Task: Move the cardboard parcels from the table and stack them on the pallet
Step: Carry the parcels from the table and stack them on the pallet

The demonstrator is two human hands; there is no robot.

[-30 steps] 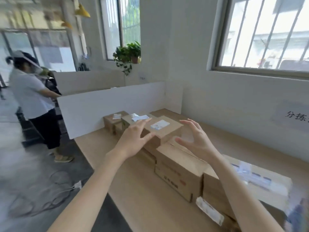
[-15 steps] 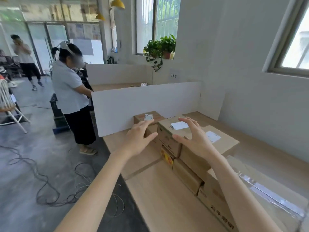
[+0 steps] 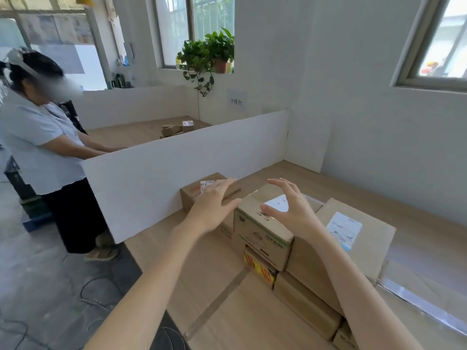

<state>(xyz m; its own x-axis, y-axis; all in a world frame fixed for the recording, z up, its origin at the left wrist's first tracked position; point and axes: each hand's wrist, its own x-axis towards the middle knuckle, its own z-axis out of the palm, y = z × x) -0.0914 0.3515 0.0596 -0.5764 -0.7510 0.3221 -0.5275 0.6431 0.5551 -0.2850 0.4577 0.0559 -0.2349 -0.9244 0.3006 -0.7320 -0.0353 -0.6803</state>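
Several cardboard parcels stand in a cluster on the wooden table (image 3: 252, 319). A brown box with green print and a white label (image 3: 262, 231) sits on top of a lower box with red and yellow print (image 3: 260, 267). My left hand (image 3: 214, 205) hovers open at its left side, fingers spread. My right hand (image 3: 290, 210) is open above its top, fingers curved, not gripping. A small labelled box (image 3: 194, 195) stands behind my left hand against the white divider. A larger parcel with a blue-white label (image 3: 353, 238) lies to the right. No pallet is in view.
A white divider board (image 3: 177, 170) walls off the table's far side. Beyond it another person (image 3: 45, 147) stands at a second table with small boxes (image 3: 174, 128). Cables lie on the grey floor (image 3: 50, 286) at left. A wall runs along the right.
The view has swung and moved closer to the boxes. Both my hands have stayed open and reached nearer the green-printed box, the right now over its top.
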